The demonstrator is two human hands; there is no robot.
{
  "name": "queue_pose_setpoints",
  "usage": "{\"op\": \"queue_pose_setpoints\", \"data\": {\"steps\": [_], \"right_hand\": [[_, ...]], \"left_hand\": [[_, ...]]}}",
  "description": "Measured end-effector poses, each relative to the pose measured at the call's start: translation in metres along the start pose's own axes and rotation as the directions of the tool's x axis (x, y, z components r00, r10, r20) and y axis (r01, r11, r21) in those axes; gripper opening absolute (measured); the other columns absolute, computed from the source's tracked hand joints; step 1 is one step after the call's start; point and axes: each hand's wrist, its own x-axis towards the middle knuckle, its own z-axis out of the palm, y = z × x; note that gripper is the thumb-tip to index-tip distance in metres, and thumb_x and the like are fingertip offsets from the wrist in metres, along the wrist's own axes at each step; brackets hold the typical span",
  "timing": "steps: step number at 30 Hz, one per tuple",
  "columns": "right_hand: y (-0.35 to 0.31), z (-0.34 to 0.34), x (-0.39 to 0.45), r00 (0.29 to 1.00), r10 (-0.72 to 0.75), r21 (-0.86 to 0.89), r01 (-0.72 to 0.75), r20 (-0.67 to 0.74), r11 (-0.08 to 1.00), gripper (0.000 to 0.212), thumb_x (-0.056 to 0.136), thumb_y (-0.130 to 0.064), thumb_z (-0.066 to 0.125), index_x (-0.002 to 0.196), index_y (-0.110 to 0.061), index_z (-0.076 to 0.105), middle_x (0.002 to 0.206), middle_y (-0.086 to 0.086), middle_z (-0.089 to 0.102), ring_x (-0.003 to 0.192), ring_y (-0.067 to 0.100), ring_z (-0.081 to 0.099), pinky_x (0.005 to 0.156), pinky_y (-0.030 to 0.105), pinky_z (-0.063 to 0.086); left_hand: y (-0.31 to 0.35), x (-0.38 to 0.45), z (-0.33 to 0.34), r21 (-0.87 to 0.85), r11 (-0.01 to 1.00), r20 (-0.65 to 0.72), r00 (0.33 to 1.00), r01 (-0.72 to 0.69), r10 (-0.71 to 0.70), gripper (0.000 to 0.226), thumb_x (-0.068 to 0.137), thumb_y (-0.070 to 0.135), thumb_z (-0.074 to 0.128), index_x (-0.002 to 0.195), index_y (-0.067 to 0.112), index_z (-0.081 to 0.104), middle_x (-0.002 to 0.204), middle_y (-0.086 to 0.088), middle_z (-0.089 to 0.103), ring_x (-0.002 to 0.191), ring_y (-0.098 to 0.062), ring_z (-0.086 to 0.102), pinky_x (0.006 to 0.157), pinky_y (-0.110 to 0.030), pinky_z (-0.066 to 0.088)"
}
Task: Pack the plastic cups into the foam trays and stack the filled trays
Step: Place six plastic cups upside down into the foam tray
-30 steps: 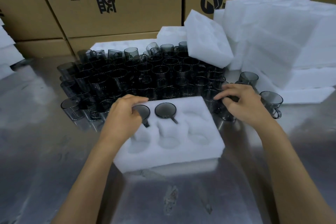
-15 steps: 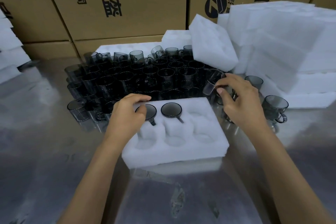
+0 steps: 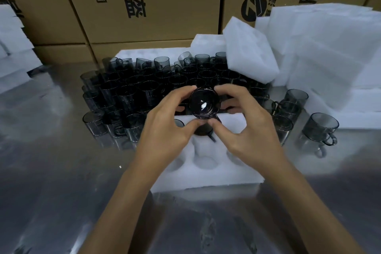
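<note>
**Both hands hold one cup over the foam tray**

One dark see-through cup (image 3: 204, 104) is up off the table, held between both hands over the far edge of the foam tray (image 3: 206, 173). Left hand (image 3: 165, 130) has fingers curled round the cup's left side, thumb underneath. Right hand (image 3: 247, 128) does the same on the right, index finger over the top, thumb tip meeting the left thumb below. The cup is tipped toward the camera; whether mouth or base faces us I cannot tell, there is glare on it.

Below the thumbs, another cup (image 3: 203, 131) already sits in a back-row pocket, handle sticking out toward the near side. A second rim peeks out beside the left hand. Near-row pockets look unfilled.

Handling, by judgement: thin hard plastic, light, stiff, smooth, likely slippery, and it could crack or scuff if squeezed hard. Best hold is the round wall from opposite sides, as now, or the handle. The tray is soft, light foam, likely to slide on the shiny metal table (image 3: 61, 192), so press cups in gently and straight.

The loose cups (image 3: 132, 88) stand packed together behind the tray, a few more at right (image 3: 320, 128). Spare foam trays (image 3: 329, 47) are piled at right, with cardboard boxes (image 3: 144, 2) behind.
</note>
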Motion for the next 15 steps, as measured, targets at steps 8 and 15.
{"op": "queue_pose_setpoints", "data": {"steps": [8, 15], "right_hand": [[0.008, -0.012, 0.004, 0.994, 0.085, 0.07, -0.09, 0.075, 0.993, 0.063, 0.08, -0.016, 0.079, 0.137, -0.025, 0.056, 0.125, -0.012, 0.057, 0.121, 0.011, 0.055, 0.101, 0.027, 0.045], [0.036, -0.044, 0.005, 0.889, 0.405, 0.213, -0.447, 0.214, 0.869, 0.043, 0.076, -0.019, 0.084, 0.111, -0.039, 0.069, 0.106, -0.007, 0.071, 0.108, 0.021, 0.063, 0.096, 0.037, 0.051]], "left_hand": [[0.001, 0.0, 0.017, -0.101, 0.995, 0.082, 0.997, 0.004, 0.005, 0.065, 0.08, 0.008, 0.081, 0.136, 0.027, 0.055, 0.127, 0.015, 0.062, 0.117, 0.003, 0.059, 0.097, -0.011, 0.044], [0.004, 0.026, 0.051, 0.047, 0.997, 0.395, 0.915, 0.063, -0.076, 0.068, 0.09, 0.022, 0.072, 0.148, 0.036, 0.04, 0.137, 0.011, 0.058, 0.124, -0.002, 0.056, 0.094, -0.033, 0.055]]}}
